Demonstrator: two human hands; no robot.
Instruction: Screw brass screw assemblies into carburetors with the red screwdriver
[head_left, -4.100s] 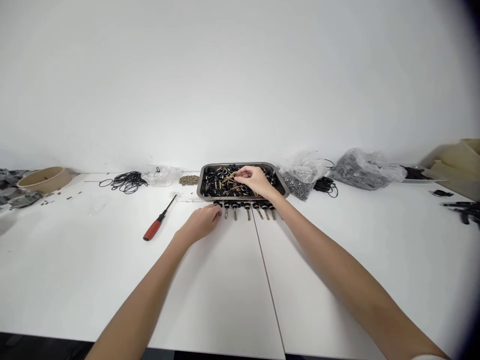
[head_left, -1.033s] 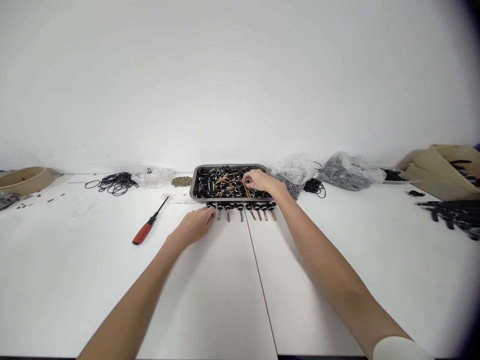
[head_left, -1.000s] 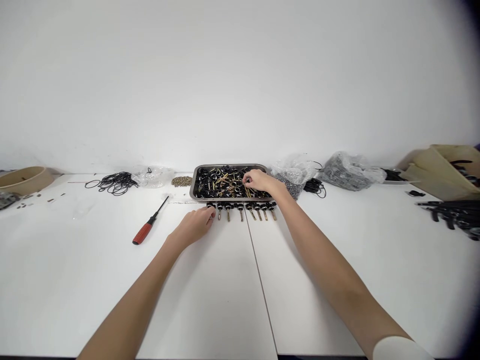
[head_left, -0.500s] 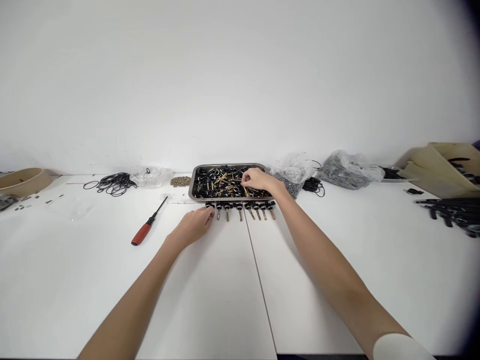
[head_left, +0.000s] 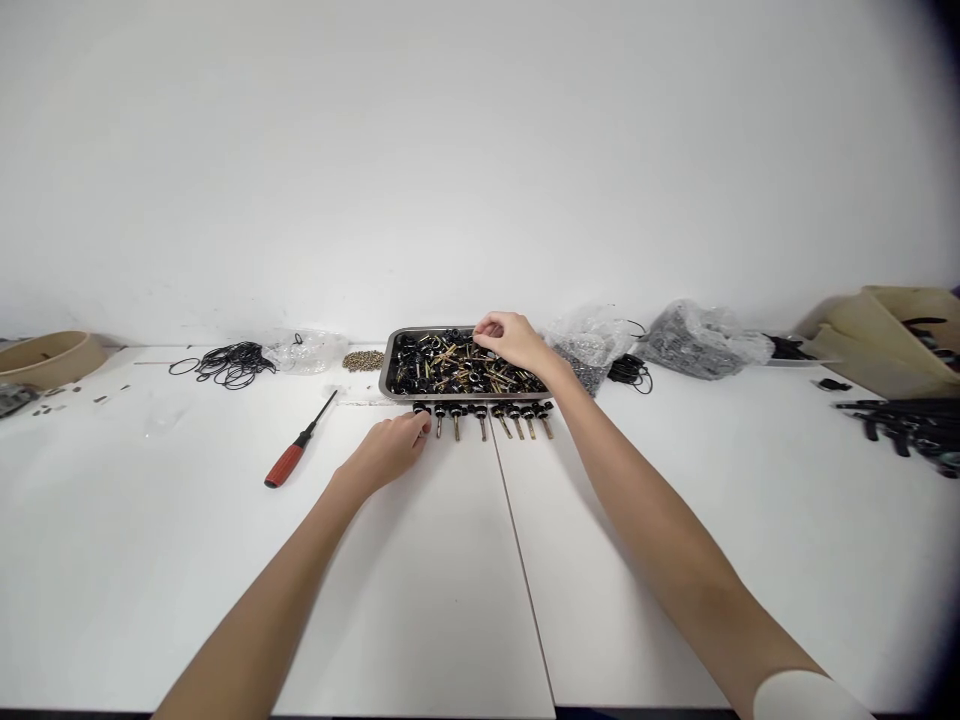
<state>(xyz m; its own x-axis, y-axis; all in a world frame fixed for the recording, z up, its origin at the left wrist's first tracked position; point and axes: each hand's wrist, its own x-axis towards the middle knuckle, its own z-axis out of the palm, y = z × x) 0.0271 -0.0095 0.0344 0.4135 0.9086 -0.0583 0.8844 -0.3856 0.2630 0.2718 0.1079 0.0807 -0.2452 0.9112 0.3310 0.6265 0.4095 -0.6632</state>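
Note:
A metal tray (head_left: 385, 372) is heaped with black parts and brass-coloured stems (head_left: 450, 365). Along its near edge several black-headed screws (head_left: 482, 425) stand in a row, brass-coloured stems pointing towards me. At the row's left end my left hand (head_left: 397, 447) is closed on the leftmost black-headed screw (head_left: 420, 407); only its black head shows above my fingers. My right hand (head_left: 508, 338) hovers over the right part of the tray, thumb and fingers pinched together. Whatever is between those fingertips is too small to make out.
A red-handled screwdriver (head_left: 286, 463) lies left of my left hand. Behind it are black rings (head_left: 234, 366), a plastic bag (head_left: 309, 352) and small brass pieces (head_left: 363, 360). Bagged parts (head_left: 694, 340), black handles (head_left: 911, 425) and a beige bin (head_left: 855, 335) occupy the right; a beige bowl (head_left: 56, 360) stands left.
My right hand has lifted from the tray's contents and shifted slightly back and up. My left hand stays at the left end of the row.

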